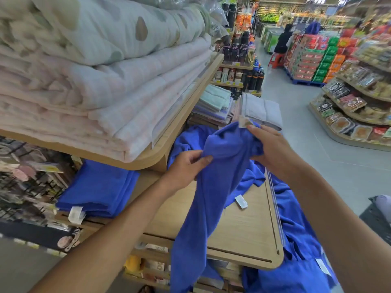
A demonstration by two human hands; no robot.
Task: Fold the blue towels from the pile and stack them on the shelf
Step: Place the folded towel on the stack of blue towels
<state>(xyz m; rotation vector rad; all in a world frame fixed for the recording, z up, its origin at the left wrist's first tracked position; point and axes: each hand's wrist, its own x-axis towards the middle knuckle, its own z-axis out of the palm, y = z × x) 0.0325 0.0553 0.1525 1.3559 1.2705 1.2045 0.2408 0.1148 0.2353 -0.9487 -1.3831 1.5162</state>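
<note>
I hold one blue towel (213,191) up over the wooden shelf (239,225); it hangs crumpled down past the shelf's front edge. My left hand (186,168) pinches its upper left edge. My right hand (273,144) grips its top right part near a paper tag. A loose pile of blue towels (296,229) lies behind and to the right, spilling over the shelf's right side. A stack of folded blue towels (99,187) sits on the shelf at the left, under the upper shelf.
An upper wooden shelf (179,123) with thick folded blankets (95,81) overhangs at the left. Folded grey towels (260,111) and pastel linens (213,100) lie further back. An aisle floor (296,123) runs to the right, with grocery displays (349,102) and a person (282,41) far off.
</note>
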